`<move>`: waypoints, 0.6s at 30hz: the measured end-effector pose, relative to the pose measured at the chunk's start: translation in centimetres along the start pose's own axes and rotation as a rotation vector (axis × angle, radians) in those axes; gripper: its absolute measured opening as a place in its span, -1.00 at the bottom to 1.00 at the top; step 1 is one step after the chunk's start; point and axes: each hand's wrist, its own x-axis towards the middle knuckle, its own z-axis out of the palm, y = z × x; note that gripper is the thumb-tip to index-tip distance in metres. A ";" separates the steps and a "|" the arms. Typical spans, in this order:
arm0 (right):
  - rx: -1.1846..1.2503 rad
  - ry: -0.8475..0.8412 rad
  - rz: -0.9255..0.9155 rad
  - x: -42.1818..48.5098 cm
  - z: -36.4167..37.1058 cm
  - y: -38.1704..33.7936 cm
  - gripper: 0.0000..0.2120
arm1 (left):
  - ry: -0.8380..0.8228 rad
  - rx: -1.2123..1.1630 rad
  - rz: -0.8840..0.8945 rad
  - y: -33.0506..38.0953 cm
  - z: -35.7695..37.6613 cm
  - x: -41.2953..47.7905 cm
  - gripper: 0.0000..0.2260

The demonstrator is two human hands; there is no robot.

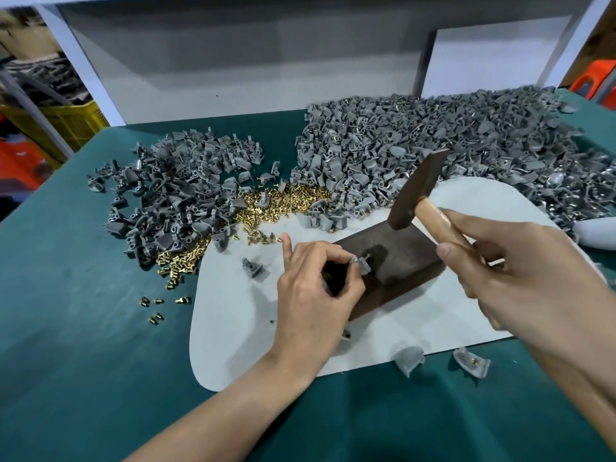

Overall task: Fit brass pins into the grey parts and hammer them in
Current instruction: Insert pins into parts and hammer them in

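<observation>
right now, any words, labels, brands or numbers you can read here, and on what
None: nothing in this view carries readable text. The hammer, the dark metal block, the grey part held on it, the piled grey parts and the yellow crate show no lettering, numbers or marks.

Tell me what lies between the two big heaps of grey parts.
In the head view, loose brass pins fill the gap's near end between the left heap and right heap; farther back, bare green table.

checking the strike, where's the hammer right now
In the head view, right of centre: the right hand grips the hammer by its handle, its head above the dark block.
</observation>
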 end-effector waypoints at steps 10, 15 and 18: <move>0.412 0.001 0.323 3.3 1.4 5.8 -0.95 | -0.088 -0.016 -0.086 0.0 -0.2 0.0 -0.88; -0.309 0.053 0.249 3.7 0.8 6.8 -0.83 | -0.119 -0.024 -0.068 -0.1 -0.3 0.3 -0.89; -0.391 0.172 0.080 3.9 0.1 5.3 -0.85 | -0.124 -0.018 -0.065 -0.2 -0.2 0.4 -0.91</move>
